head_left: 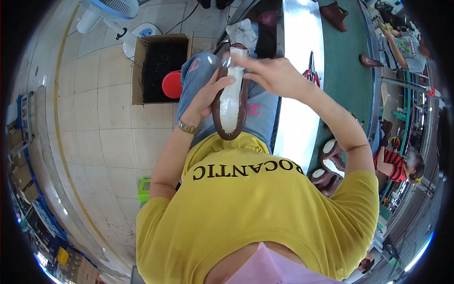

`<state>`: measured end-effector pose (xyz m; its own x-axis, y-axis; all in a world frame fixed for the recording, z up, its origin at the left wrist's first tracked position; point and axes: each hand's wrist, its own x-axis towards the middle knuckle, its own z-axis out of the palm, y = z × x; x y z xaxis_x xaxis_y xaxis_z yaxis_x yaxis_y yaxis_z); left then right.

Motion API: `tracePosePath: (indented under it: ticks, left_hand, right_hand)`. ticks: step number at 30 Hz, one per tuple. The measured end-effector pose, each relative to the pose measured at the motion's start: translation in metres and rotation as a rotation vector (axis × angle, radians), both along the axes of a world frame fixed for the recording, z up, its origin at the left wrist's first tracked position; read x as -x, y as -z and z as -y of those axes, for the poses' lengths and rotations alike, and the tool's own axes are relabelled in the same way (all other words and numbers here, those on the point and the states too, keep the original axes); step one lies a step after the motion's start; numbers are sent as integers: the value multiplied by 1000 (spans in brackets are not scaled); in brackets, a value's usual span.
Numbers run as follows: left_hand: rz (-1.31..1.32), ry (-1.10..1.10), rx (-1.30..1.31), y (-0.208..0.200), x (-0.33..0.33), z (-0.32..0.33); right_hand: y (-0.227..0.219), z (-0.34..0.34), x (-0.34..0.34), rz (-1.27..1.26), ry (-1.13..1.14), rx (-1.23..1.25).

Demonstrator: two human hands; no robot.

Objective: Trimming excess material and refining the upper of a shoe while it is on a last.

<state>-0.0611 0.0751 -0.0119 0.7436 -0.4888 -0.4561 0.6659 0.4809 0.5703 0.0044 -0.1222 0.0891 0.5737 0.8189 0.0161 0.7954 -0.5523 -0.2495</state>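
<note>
A brown leather shoe [229, 111] lies sole side up across my lap, with a long white area along its bottom. Its rounded end points toward my body. My left hand [210, 94] is wrapped round the shoe's left side, the thumb lying on the white bottom. Over the far end, my right hand [276, 75] is curled, its fingertips smeared by motion. A pale blur shows at those fingertips; what they hold cannot be made out. Just beyond the shoe, a crumpled whitish cloth [242, 33] partly covers something dark.
Left of my knees stands a cardboard box [138, 75] of dark scraps, with a red round lid [172, 84] at its edge. A fan [113, 7] is behind it. To the right, a metal ledge [298, 113] borders a green belt [347, 75]; scissors [311, 73] and several shoes [331, 163] are there. Other people work beyond.
</note>
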Motion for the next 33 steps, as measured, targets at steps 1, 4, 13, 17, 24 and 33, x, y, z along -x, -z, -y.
tracePosePath:
  ticks: [1, 4, 13, 17, 24, 33]
  left_hand:
    - [-7, 44, -23, -1, 0, -3]
    - [54, 56, -5, -6, 11, -6]
    - [29, -250, -9, 2, 50, 13]
    - [57, -76, -78, -1, 47, 7]
    - [-50, 135, -59, 11, 82, 0]
    - [13, 94, 86, 56, 109, 9]
  right_hand:
    - [-2, -2, 7, -35, 39, 311]
    - [-21, -9, 8, -59, 12, 326]
    - [-26, -12, 27, -112, 5, 214]
    - [-20, -14, 43, -271, 57, 38]
    - [-32, -14, 63, -291, 0, 136]
    - [-24, -8, 110, -196, -43, 132]
